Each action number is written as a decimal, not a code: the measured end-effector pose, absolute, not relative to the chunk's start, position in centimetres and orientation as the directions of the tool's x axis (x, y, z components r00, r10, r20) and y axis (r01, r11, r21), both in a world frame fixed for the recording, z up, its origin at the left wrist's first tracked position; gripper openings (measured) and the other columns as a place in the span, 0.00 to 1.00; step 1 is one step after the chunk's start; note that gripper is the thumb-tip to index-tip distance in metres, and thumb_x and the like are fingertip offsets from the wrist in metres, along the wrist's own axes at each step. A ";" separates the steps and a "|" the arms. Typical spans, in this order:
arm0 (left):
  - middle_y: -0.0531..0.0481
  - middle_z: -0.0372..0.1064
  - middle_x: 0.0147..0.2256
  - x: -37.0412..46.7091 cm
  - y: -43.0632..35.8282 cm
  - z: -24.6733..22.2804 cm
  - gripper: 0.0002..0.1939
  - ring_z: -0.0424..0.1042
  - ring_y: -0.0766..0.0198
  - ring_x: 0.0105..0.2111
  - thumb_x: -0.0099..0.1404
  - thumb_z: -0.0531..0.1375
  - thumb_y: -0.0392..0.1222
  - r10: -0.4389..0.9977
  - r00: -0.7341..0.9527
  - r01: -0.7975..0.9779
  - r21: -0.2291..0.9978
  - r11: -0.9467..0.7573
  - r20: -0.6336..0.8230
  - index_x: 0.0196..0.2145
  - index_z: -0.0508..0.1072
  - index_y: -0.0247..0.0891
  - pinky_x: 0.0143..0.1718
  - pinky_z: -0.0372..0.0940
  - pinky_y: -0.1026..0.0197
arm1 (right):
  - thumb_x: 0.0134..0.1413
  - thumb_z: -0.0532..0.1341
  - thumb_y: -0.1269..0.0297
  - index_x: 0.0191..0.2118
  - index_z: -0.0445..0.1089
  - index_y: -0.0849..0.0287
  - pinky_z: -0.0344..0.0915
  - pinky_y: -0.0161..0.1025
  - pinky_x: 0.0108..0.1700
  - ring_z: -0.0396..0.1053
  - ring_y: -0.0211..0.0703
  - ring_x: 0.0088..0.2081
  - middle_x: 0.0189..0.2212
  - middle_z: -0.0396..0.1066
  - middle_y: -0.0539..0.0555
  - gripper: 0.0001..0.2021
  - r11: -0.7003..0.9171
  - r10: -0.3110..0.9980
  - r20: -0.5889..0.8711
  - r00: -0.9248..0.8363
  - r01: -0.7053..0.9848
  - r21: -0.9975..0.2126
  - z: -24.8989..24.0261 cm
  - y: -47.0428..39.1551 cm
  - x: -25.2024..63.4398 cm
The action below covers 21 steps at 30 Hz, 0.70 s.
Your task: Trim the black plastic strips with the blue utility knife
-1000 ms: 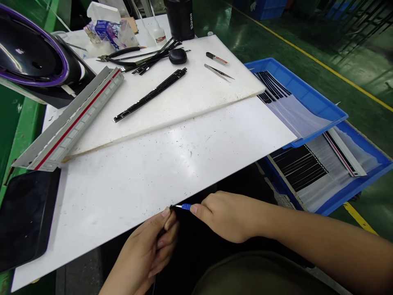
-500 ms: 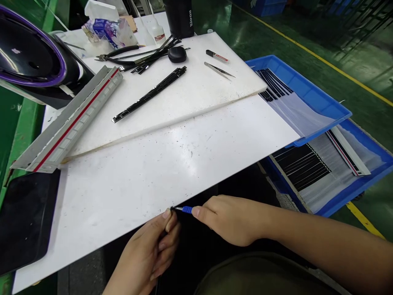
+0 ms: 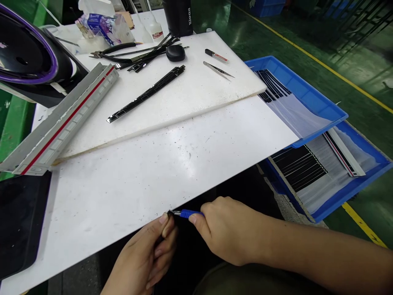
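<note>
Just below the front edge of the white table, my left hand (image 3: 150,250) is closed, thumb and fingertips pinching a small black piece (image 3: 170,213). Most of that piece is hidden in the fingers. My right hand (image 3: 227,231) is wrapped round a slim blue-handled tool (image 3: 188,213) whose metal tip points left. The tip meets the black piece at my left fingertips; its exact kind cannot be made out. Farther up, on a white foam board (image 3: 199,98), lies a bundle of glossy black strips (image 3: 147,93).
A grey profile with a red stripe (image 3: 66,123) leans at left, above a dark tablet-like slab (image 3: 23,221). Cutting pliers (image 3: 112,53), a black case (image 3: 175,53), tweezers (image 3: 217,69) and a black cup (image 3: 178,18) stand behind. Blue trays (image 3: 325,96) with black strips are at right.
The right hand has shifted slightly down, and more of the blue handle shows. The left hand has moved a little left and down, still pinching the black piece. The view has shifted slightly.
</note>
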<state>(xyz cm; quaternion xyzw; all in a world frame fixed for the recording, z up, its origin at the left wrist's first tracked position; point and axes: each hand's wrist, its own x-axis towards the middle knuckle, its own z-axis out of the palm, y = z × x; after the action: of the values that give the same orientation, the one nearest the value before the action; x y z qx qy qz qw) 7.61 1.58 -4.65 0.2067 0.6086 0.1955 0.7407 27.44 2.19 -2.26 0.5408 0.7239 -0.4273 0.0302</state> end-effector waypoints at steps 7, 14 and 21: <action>0.62 0.50 0.17 7.5 1.5 -4.7 0.27 0.39 0.78 0.13 0.56 0.65 0.64 0.551 0.189 -0.044 0.554 0.831 -0.813 0.23 0.61 0.39 0.10 0.40 0.74 | 0.72 0.40 0.52 0.30 0.72 0.60 0.57 0.40 0.30 0.68 0.43 0.27 0.26 0.73 0.55 0.29 -0.106 0.725 -0.513 -0.460 0.661 -0.743 -2.9 2.3 28.3; 0.61 0.51 0.18 7.2 1.6 -4.9 0.26 0.41 0.77 0.14 0.60 0.63 0.63 0.521 0.236 -0.029 0.530 0.847 -0.820 0.24 0.61 0.39 0.11 0.42 0.73 | 0.72 0.40 0.50 0.32 0.73 0.61 0.58 0.39 0.30 0.69 0.44 0.28 0.28 0.74 0.57 0.31 -0.120 0.689 -0.547 -0.475 0.669 -0.733 -2.5 2.6 28.6; 0.62 0.49 0.19 7.6 1.6 -4.3 0.25 0.39 0.77 0.15 0.60 0.63 0.63 0.519 0.189 -0.033 0.522 0.852 -0.834 0.24 0.62 0.39 0.13 0.42 0.73 | 0.72 0.37 0.52 0.35 0.73 0.64 0.61 0.42 0.35 0.72 0.49 0.34 0.32 0.75 0.62 0.32 -0.098 0.626 -0.557 -0.547 0.653 -0.751 -3.0 3.1 28.6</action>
<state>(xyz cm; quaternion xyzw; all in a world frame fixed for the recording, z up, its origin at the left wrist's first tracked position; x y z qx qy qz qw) 7.64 1.56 -4.35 0.1991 0.6093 0.1852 0.7448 28.55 3.14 -2.99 0.4760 0.6714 -0.5679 0.0120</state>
